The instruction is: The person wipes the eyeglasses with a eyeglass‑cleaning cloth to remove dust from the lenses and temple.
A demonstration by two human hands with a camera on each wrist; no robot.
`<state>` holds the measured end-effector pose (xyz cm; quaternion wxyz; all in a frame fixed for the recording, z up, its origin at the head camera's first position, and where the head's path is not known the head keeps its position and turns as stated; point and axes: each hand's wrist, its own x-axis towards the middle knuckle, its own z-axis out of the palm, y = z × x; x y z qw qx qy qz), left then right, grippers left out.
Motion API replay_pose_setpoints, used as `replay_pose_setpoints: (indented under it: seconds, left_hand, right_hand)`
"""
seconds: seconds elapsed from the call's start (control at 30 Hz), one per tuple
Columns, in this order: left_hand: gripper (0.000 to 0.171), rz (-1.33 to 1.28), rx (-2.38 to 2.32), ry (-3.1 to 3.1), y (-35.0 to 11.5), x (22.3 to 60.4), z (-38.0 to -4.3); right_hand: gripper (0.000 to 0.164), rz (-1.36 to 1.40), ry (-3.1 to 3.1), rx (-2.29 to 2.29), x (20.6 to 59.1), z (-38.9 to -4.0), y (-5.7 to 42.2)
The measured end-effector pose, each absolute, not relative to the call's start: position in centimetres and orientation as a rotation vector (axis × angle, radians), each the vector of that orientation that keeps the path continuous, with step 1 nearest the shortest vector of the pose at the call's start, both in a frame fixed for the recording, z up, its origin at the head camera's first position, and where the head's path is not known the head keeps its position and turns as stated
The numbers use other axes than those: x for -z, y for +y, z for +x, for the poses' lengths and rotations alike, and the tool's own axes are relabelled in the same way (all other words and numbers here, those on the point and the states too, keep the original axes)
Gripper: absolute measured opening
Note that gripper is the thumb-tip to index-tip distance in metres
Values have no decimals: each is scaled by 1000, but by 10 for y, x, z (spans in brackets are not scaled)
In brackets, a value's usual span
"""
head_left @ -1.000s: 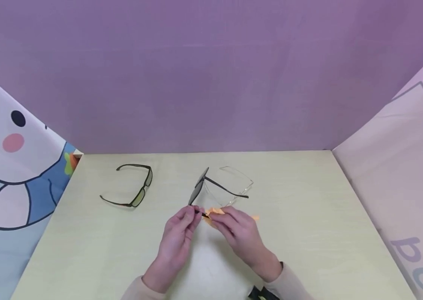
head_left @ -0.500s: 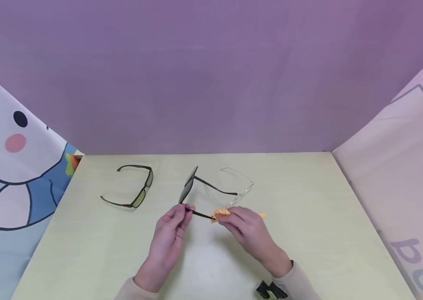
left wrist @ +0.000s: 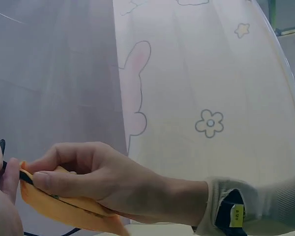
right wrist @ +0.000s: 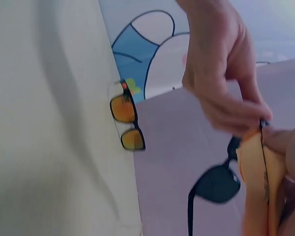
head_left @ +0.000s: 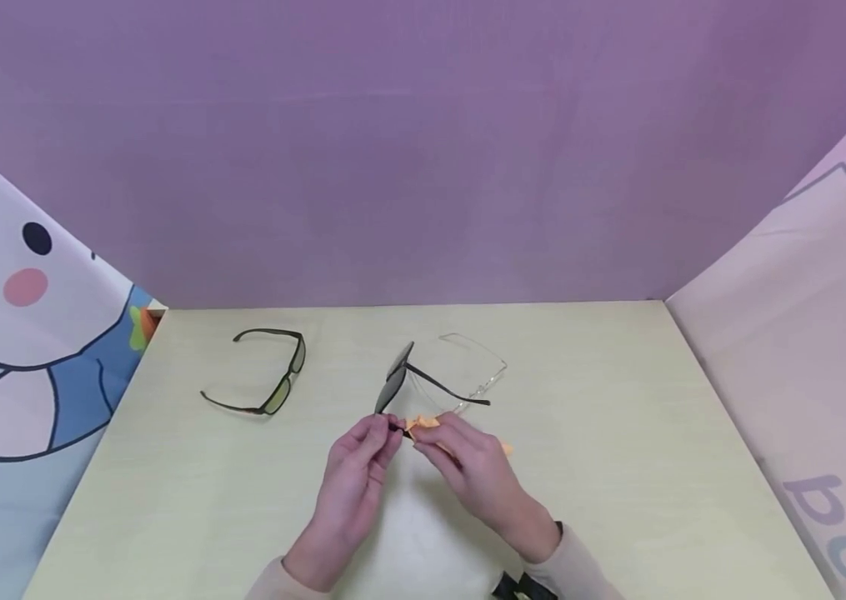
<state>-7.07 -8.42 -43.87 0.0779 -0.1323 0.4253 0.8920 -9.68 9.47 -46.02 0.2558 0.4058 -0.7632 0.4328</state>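
Dark-lensed sunglasses [head_left: 394,377] with black temples are held up over the table. My left hand [head_left: 353,471] pinches them by the near temple, close to the hinge. In my right hand [head_left: 478,471] an orange cloth [head_left: 423,423] is pinched around that same temple, its fingertips close beside the left ones. The left wrist view shows the cloth [left wrist: 64,209] folded along the dark temple under the right thumb. The far temple [head_left: 448,388] sticks out to the right. In the right wrist view one dark lens [right wrist: 218,184] hangs beside the cloth.
Black-framed glasses with yellowish lenses [head_left: 277,395] lie unfolded on the table [head_left: 190,500] at left. Thin clear-framed glasses [head_left: 496,377] lie behind the right hand, partly hidden. A purple wall [head_left: 423,167] rises at the back, with printed cloth sides [head_left: 805,350].
Both hands and the sunglasses moved left, then came back right. The cloth slid out along the temple, then returned close to the left fingers.
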Motion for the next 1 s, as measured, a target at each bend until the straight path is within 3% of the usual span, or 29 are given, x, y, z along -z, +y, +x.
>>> replay_pose_setpoints:
  seconds: [0.23, 0.63, 1.0]
  left_hand:
    - [19, -375, -2720, 1309, -99, 430, -75]
    - [14, -363, -2696, 1287, -93, 440, -69]
    - [15, -320, -2688, 1173, -91, 442, -64]
  right_hand:
    - [23, 1140, -2142, -1061, 463, -102, 116]
    - [9, 1117, -2178, -1223, 460, -95, 101]
    - [19, 1069, -2246, -1360, 460, -91, 99]
